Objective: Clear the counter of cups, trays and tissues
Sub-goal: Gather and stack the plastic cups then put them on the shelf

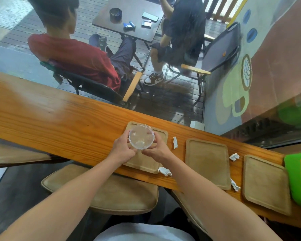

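I have both hands, left (122, 150) and right (156, 151), in a grip around the clear cup (141, 136), while three trays (207, 162) and four tissues (164, 171) remain on the surface (59, 122).

Both bare forearms reached forward from the lower edge of the view and converged toward the middle. The left hand (122, 148) and the right hand (157, 150) sat close together, palms turned inward, fingers curled as if cupping something between them. Their fingertips nearly met.
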Tool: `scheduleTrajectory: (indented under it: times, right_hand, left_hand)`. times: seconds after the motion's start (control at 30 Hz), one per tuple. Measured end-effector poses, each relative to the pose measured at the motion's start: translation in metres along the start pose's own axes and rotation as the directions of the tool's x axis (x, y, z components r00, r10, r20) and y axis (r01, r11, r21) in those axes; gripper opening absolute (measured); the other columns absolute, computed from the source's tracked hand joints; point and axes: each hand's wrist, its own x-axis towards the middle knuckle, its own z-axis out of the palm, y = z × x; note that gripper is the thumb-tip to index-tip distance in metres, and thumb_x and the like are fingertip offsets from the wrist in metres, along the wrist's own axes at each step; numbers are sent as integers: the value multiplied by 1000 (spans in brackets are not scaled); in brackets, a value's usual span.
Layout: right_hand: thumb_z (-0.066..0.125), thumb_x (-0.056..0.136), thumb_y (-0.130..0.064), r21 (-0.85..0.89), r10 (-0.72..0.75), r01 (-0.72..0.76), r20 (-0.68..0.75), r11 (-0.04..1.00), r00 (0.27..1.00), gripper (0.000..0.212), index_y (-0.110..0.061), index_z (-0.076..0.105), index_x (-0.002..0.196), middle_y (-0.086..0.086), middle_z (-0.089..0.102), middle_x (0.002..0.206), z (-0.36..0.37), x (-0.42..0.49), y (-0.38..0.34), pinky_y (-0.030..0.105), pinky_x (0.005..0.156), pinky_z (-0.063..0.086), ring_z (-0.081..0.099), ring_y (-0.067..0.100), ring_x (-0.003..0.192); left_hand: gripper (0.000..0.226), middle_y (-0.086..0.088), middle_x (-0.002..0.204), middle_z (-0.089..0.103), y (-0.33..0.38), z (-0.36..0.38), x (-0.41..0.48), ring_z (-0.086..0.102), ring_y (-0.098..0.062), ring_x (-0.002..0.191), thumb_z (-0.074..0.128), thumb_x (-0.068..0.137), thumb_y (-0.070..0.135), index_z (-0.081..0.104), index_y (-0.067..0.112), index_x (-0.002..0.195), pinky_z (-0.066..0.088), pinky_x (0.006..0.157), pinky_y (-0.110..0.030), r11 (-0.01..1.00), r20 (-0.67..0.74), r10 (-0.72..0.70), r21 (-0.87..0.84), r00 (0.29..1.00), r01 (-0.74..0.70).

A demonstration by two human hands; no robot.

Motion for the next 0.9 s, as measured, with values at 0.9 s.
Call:
scheduleTrajectory:
  times: [0.9]
  right_hand:
    - [77,80,-14,179,-58,304,-772,936,633,65,-49,42,123,5,60,118,-172,-340,111,32,80,55,60,23,108]
  left_hand:
    - [59,7,117,61,232,245,-175,61,-3,103,82,77,17,54,22,129,49,80,-9,729,411,669,-199,620,-655]
